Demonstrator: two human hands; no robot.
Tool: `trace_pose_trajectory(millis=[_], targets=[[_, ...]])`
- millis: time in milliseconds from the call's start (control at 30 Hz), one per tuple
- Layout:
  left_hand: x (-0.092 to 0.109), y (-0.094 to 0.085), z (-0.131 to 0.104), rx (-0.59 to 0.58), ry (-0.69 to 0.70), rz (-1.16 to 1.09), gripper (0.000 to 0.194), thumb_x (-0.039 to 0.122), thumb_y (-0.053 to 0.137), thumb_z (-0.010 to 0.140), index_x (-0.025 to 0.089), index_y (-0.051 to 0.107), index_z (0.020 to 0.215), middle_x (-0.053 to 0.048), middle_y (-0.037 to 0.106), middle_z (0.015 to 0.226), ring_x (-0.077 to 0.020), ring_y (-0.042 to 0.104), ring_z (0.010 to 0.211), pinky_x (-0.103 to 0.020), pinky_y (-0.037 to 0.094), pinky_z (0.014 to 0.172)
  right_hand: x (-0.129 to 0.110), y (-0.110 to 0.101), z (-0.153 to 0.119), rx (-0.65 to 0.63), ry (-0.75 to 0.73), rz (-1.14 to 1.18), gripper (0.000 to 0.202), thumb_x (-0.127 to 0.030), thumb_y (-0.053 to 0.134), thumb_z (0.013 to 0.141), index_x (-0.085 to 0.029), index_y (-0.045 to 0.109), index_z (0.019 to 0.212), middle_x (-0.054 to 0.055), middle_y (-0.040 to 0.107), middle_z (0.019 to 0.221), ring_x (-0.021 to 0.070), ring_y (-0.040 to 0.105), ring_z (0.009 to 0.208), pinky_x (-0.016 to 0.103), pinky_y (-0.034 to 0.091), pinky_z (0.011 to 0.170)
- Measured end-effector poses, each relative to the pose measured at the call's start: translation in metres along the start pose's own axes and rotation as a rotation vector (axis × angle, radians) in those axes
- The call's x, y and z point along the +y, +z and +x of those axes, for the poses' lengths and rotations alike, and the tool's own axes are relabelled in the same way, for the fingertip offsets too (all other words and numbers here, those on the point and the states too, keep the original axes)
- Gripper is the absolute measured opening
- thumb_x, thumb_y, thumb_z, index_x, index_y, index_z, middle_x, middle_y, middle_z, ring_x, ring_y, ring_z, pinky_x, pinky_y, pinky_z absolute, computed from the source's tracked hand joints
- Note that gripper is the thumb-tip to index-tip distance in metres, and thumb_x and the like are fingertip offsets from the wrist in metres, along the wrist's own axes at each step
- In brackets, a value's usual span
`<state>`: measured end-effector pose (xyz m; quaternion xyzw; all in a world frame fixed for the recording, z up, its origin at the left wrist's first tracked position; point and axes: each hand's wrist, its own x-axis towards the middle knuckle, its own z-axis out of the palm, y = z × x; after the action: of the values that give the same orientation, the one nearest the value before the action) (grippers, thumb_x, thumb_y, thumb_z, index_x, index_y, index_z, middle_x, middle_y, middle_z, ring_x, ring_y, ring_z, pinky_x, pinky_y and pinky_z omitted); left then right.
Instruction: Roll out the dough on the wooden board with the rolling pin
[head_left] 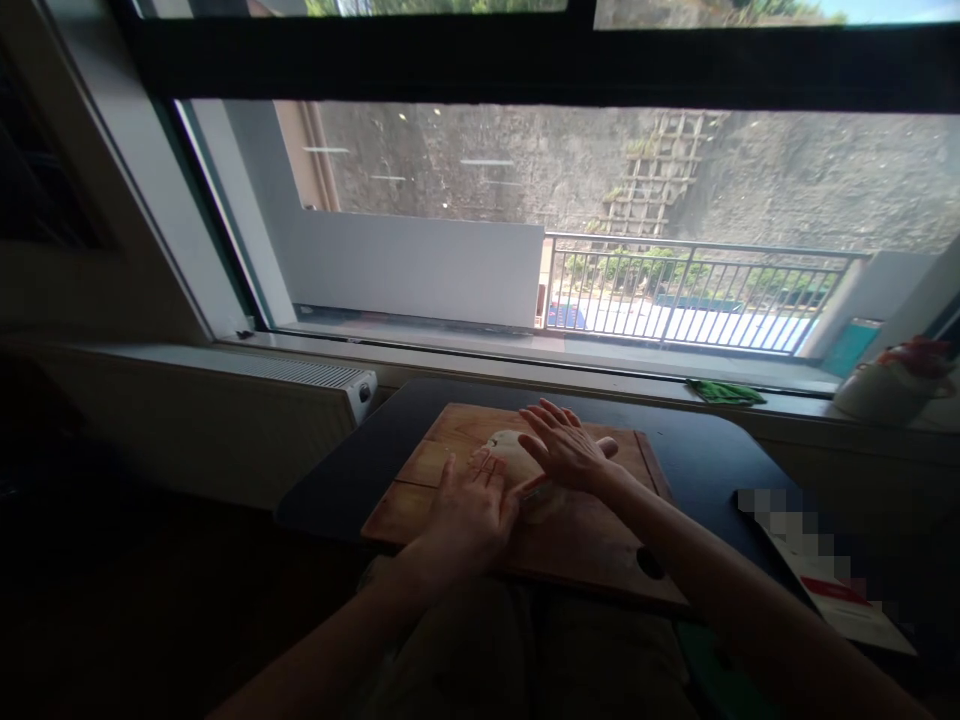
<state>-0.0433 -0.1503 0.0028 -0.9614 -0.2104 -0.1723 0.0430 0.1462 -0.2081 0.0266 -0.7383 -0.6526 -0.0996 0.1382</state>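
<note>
A pale, flattened piece of dough [511,450] lies on a wooden board [420,462]. My left hand [472,508] is at the dough's left and near edge, its fingers spread. Over the right part of the dough is my right hand [564,448], palm down with the fingers stretched out and apart. A wooden rolling pin [607,447] runs beneath my right hand; one end shows to its right, and the rest is mostly hidden. Whether my left fingers touch the pin is too dim to tell.
The board rests on a dark table [337,490] by a window. A radiator [300,400] stands at the left. A green cloth [724,392] and a pale pot [892,385] are on the sill. A packet [840,590] lies at the table's right edge.
</note>
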Motion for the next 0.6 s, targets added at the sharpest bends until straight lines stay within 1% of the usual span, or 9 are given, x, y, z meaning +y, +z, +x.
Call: trace_pose_trajectory(millis=[100,167,233,367,433,500,600], targets=[[0.020,-0.003,-0.015,0.039,0.068,-0.013,0.051,0.039,0.026,0.094,0.014,0.040,0.136,-0.012,0.041,0.141,-0.0264,0.025,0.135,-0.054,0.009,0.110,0.004,-0.004,-0.040,-0.027,-0.114,-0.011,0.053,-0.048,0.024,0.094,-0.022,0.034,0.140,0.003,0.039,0.143,0.0215,0.016,0.137,0.043,0.015,0.109],[0.024,-0.004,-0.018,0.062,0.096,-0.002,0.051,0.037,0.027,0.094,0.014,0.039,0.137,-0.012,0.039,0.142,-0.0254,0.023,0.136,-0.053,0.004,0.111,0.006,-0.007,-0.052,-0.031,-0.154,-0.026,0.051,-0.045,0.028,0.094,-0.023,0.036,0.139,0.003,0.039,0.142,0.0217,0.016,0.137,0.043,0.015,0.110],[0.019,-0.003,-0.012,0.062,0.076,0.012,0.051,0.040,0.027,0.094,0.015,0.040,0.136,-0.012,0.040,0.142,-0.0252,0.023,0.136,-0.053,0.004,0.111,0.006,-0.007,-0.042,-0.020,-0.144,-0.036,0.050,-0.045,0.030,0.094,-0.024,0.037,0.138,0.003,0.039,0.142,0.0218,0.015,0.137,0.044,0.015,0.110],[-0.004,-0.003,0.009,0.019,-0.050,0.019,0.053,0.045,0.025,0.094,0.014,0.043,0.134,-0.013,0.041,0.140,-0.0268,0.025,0.135,-0.056,0.010,0.109,0.005,-0.003,0.010,-0.020,-0.015,-0.018,0.054,-0.050,0.024,0.094,-0.022,0.035,0.139,0.004,0.038,0.143,0.0212,0.015,0.138,0.044,0.016,0.109],[-0.010,-0.004,0.015,-0.026,-0.065,-0.005,0.054,0.044,0.025,0.094,0.013,0.043,0.134,-0.013,0.040,0.141,-0.0276,0.026,0.135,-0.056,0.013,0.108,0.005,-0.002,0.023,-0.037,0.017,0.008,0.056,-0.052,0.021,0.094,-0.022,0.033,0.140,0.004,0.037,0.144,0.0210,0.016,0.137,0.043,0.017,0.109],[-0.008,-0.005,0.013,-0.071,-0.020,-0.048,0.053,0.043,0.025,0.094,0.014,0.043,0.135,-0.012,0.040,0.141,-0.0275,0.027,0.135,-0.056,0.014,0.108,0.008,-0.001,0.017,-0.056,-0.015,0.028,0.056,-0.051,0.021,0.094,-0.022,0.033,0.141,0.003,0.037,0.144,0.0211,0.016,0.137,0.043,0.018,0.109],[0.001,-0.006,0.003,-0.085,0.106,-0.118,0.051,0.042,0.027,0.094,0.020,0.037,0.139,-0.008,0.037,0.143,-0.0254,0.025,0.135,-0.053,0.013,0.110,0.013,-0.005,-0.013,-0.090,-0.119,0.028,0.056,-0.050,0.028,0.093,-0.022,0.033,0.141,0.003,0.039,0.143,0.0220,0.014,0.138,0.043,0.015,0.110]])
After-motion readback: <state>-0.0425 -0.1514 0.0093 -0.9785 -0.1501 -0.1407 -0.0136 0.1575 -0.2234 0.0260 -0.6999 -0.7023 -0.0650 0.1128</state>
